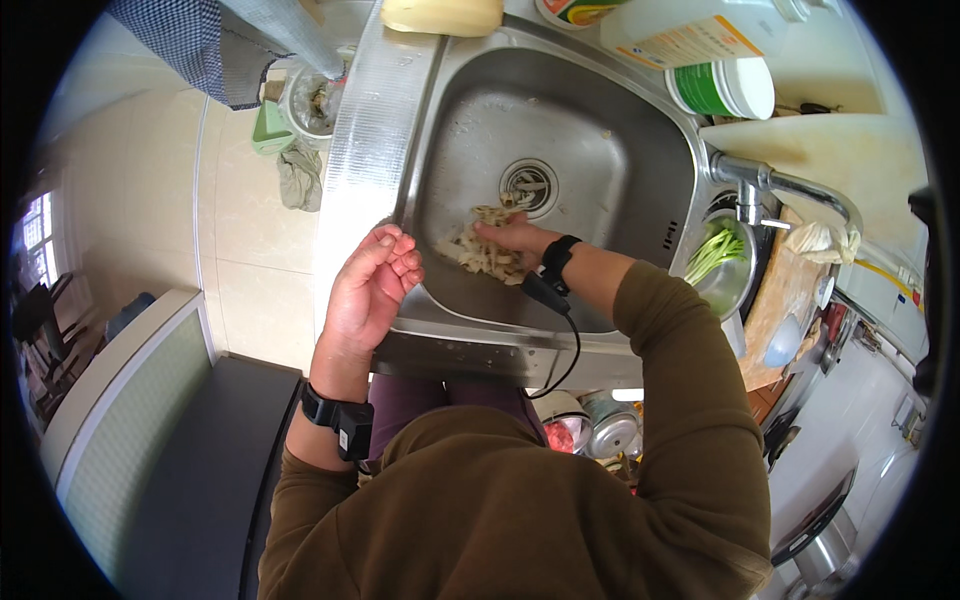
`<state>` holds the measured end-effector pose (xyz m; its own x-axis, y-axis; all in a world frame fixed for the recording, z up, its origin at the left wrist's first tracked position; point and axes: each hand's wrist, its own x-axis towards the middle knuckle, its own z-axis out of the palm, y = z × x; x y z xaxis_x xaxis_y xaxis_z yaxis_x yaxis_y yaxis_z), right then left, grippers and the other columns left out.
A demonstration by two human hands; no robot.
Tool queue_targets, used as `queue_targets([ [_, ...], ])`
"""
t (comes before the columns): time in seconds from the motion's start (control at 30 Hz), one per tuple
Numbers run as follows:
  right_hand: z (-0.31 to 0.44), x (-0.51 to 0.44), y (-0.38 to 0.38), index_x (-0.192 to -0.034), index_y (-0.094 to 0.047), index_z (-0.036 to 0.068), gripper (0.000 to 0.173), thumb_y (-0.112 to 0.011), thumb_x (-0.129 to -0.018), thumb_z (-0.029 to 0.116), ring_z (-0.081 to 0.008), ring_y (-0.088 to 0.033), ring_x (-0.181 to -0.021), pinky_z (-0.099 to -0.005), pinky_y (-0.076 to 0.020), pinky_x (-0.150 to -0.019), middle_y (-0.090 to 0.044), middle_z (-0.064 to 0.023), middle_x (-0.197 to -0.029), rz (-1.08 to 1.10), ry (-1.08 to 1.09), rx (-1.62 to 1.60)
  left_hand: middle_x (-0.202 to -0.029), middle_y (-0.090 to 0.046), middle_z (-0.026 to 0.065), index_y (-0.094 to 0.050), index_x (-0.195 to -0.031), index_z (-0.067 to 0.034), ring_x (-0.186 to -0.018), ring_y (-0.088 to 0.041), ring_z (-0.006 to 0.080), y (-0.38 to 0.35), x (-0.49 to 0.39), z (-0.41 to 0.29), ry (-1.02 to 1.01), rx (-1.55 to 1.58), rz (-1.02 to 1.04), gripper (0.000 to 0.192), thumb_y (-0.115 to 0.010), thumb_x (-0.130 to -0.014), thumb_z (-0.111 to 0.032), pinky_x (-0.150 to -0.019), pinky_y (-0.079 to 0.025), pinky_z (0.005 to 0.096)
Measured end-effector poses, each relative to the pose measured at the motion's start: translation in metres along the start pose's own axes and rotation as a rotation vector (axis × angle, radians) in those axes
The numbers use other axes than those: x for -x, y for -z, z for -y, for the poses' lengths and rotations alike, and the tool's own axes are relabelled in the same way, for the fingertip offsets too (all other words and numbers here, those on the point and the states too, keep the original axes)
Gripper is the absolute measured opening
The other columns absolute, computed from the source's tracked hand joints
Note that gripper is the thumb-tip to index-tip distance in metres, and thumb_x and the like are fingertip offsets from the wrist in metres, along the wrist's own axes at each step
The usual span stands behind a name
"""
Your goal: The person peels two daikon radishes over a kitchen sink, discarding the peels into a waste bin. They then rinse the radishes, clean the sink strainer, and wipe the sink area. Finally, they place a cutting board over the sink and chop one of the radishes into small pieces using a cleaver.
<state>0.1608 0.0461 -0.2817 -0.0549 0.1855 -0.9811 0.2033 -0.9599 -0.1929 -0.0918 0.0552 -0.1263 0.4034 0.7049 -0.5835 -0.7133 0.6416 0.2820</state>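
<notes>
In the stainless steel sink [577, 135], my right hand [514, 236] is closed around part of a heap of brownish-white vegetable peelings [484, 253]. Some peelings stick out past the fingers, and others lie on the basin floor. Just beyond the hand, a few strips sit in the drain strainer [529, 187]. My left hand [379, 277] is raised above the sink's left front edge, palm turned up. Its fingers are curled in towards the thumb, and I see nothing held in them. Both wrists wear black strapped devices; a cable hangs from the right one.
A peeled pale root vegetable [442, 16] lies at the sink's far left corner. The faucet [787, 184] stands on the right, near a metal bowl of green stalks [716, 259]. A lined waste bin [309, 105] is on the floor at left. Containers [720, 88] line the back right.
</notes>
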Motion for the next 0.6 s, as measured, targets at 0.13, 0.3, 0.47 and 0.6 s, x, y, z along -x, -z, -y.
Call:
queue_targets([
  [0.13, 0.039, 0.003, -0.043, -0.14, -0.026, -0.006, 0.091, -0.07, -0.082, 0.048, -0.029, -0.045, -0.125, -0.0438, -0.0414, -0.099, -0.04, -0.021, -0.14, 0.197, 0.011, 0.092, -0.093, -0.064, 0.0055, -0.055, -0.103, -0.006, -0.082, -0.059, 0.0162, 0.006, 0.006, -0.009, -0.016, 0.023, -0.013, 0.014, -0.056, -0.093, -0.016, -0.075, -0.048, 0.0306],
  [0.3, 0.066, 0.022, -0.066, -0.142, -0.034, 0.01, 0.072, -0.045, -0.089, 0.058, -0.0329, -0.04, -0.13, -0.0585, -0.0353, -0.099, -0.04, -0.0123, -0.143, 0.358, -0.091, 0.208, -0.093, -0.064, 0.0056, -0.055, -0.103, -0.006, -0.081, -0.058, 0.0161, 0.015, 0.017, -0.025, -0.071, 0.02, -0.044, 0.014, -0.057, -0.093, -0.016, -0.075, -0.048, 0.0299],
  [0.47, 0.065, 0.033, -0.088, -0.125, -0.051, 0.011, 0.066, -0.026, -0.091, 0.063, -0.0289, -0.051, -0.107, -0.0496, -0.041, -0.09, -0.056, -0.0121, -0.119, 0.348, -0.035, -0.134, -0.087, -0.058, 0.0025, -0.055, -0.098, -0.007, -0.077, -0.05, 0.0141, 0.021, 0.025, -0.035, -0.104, 0.046, -0.111, 0.011, -0.057, -0.092, -0.016, -0.074, -0.045, 0.0268],
  [0.6, 0.065, 0.049, -0.095, -0.118, -0.054, 0.01, 0.059, -0.027, -0.095, 0.056, -0.0227, -0.055, -0.099, -0.0405, -0.0445, -0.086, -0.059, -0.0083, -0.11, 0.338, 0.062, -0.358, -0.088, -0.058, 0.0025, -0.056, -0.099, -0.007, -0.077, -0.051, 0.0137, 0.025, 0.031, -0.036, -0.148, 0.036, -0.125, 0.011, -0.056, -0.092, -0.014, -0.075, -0.045, 0.0267],
])
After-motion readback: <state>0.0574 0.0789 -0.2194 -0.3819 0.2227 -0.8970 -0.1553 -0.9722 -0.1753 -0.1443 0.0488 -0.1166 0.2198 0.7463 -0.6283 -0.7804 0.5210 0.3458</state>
